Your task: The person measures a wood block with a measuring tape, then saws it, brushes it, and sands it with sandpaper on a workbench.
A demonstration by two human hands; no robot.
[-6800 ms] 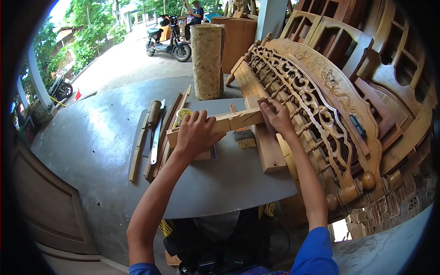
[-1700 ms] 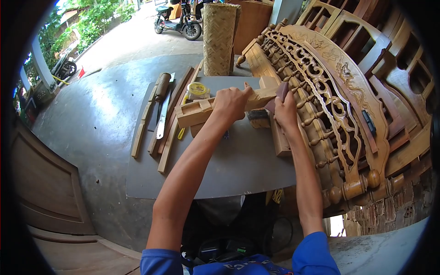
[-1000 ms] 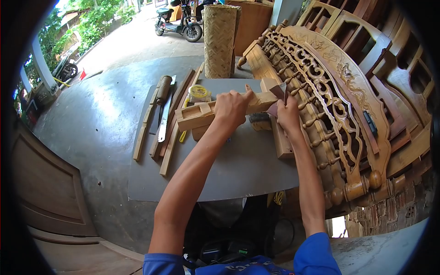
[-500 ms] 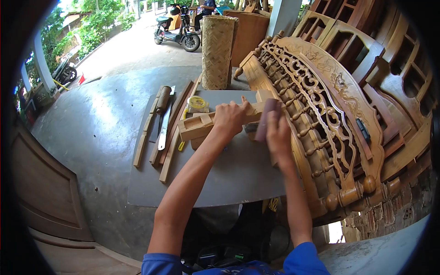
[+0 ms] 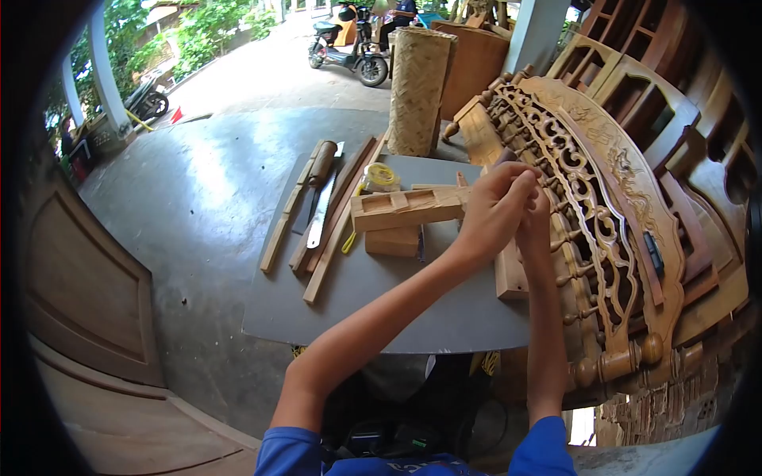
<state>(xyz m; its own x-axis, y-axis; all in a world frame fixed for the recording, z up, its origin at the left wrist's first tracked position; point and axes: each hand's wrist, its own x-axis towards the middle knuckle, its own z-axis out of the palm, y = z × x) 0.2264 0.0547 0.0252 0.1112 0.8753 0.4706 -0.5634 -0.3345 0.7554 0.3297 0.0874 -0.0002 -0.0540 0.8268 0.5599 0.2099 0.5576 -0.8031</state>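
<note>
My left hand (image 5: 494, 208) and my right hand (image 5: 535, 213) meet over the right side of the grey table, fingers closed together. A dark purplish-brown strip that looks like sandpaper (image 5: 506, 156) sticks out above my left hand; the rest of it is hidden in my hands. Left of them, a wooden piece with cut recesses (image 5: 409, 207) lies across a wooden block (image 5: 392, 240), no longer touched by my left hand. Another wooden piece (image 5: 510, 274) is beneath my right wrist, partly covered.
On the table (image 5: 381, 309) lie a handsaw (image 5: 322, 208), a mallet-like wooden handle (image 5: 322, 163), several wood strips (image 5: 337, 254) and a yellow tape roll (image 5: 381, 176). A woven bamboo roll (image 5: 417, 95) stands behind. Carved wooden panels (image 5: 591, 174) lean at right. A scooter (image 5: 349, 51) and a person are farther off.
My left hand has let go of the recessed wooden piece and moved right to my right hand, which holds the sandpaper. The view has shifted, so the table things appear farther right.
</note>
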